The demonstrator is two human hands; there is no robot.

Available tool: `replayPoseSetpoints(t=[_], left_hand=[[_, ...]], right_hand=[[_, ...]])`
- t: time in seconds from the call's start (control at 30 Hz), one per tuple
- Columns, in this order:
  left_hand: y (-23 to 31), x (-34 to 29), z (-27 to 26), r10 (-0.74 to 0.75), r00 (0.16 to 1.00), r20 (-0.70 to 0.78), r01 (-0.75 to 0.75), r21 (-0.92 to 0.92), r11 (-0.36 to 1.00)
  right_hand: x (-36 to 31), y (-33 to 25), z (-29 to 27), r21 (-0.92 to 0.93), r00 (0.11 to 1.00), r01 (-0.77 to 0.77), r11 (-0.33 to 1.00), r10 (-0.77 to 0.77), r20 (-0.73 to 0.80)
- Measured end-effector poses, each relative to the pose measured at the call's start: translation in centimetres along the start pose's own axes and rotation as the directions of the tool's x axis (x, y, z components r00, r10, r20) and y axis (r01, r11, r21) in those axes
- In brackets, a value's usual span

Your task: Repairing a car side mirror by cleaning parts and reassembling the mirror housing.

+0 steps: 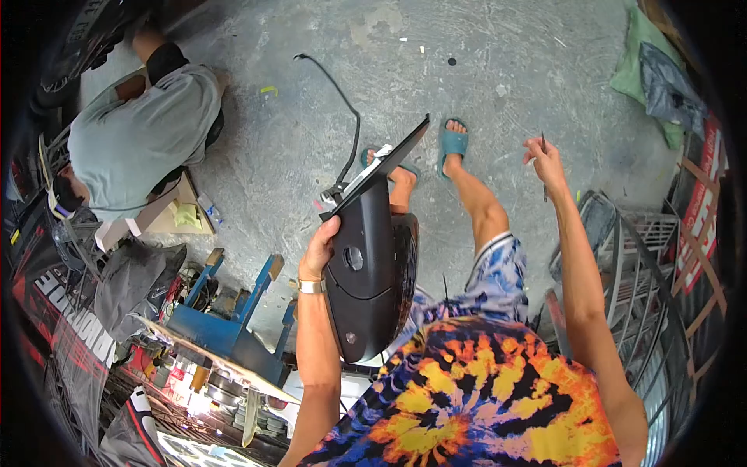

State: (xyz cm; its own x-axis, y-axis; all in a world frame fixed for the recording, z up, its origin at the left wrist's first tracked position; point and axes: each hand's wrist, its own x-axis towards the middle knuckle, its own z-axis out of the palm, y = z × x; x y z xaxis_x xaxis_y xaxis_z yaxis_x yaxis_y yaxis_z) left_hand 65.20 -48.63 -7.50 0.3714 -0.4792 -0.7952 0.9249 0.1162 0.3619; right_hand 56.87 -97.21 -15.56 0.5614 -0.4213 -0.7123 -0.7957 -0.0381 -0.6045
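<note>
A black car side mirror [360, 253] is in my left hand [318, 249], whose fingers close on its left edge near the mounting plate. The mirror hangs in front of my body with its plate end pointing away from me. From that end a black cable [342, 97] trails over the floor side of the view; white and silver fittings [379, 156] show along the plate. Out to the right, my right hand [546, 162] pinches a slim dark rod-like tool [543, 143], held apart from the mirror. Its exact kind is too small to tell.
A person in a grey shirt [148, 128] bends over at the left, beside a cardboard box [183, 210]. Near my left arm stands a blue metal frame [226, 319] and a cluttered shelf. Metal racks [646, 257] line the right. Small scraps lie on the concrete floor [506, 62].
</note>
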Motion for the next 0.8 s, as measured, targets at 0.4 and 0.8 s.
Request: replayPoseSetpoints(t=[0.4, 0.8], left_hand=[[-1.7, 14.8, -2.2, 0.01, 0.994, 0.111, 0.005, -0.139, 0.99], [2.7, 20.3, 0.3, -0.037, 0.999, -0.02, 0.041, 0.334, 0.942]], right_hand=[[30.7, 11.2, 4.4, -0.532, 0.99, -0.022, 0.846, -0.058, -0.132], [42.8, 8.2, 11.0, -0.737, 0.932, -0.169, 0.654, -0.138, -0.335]])
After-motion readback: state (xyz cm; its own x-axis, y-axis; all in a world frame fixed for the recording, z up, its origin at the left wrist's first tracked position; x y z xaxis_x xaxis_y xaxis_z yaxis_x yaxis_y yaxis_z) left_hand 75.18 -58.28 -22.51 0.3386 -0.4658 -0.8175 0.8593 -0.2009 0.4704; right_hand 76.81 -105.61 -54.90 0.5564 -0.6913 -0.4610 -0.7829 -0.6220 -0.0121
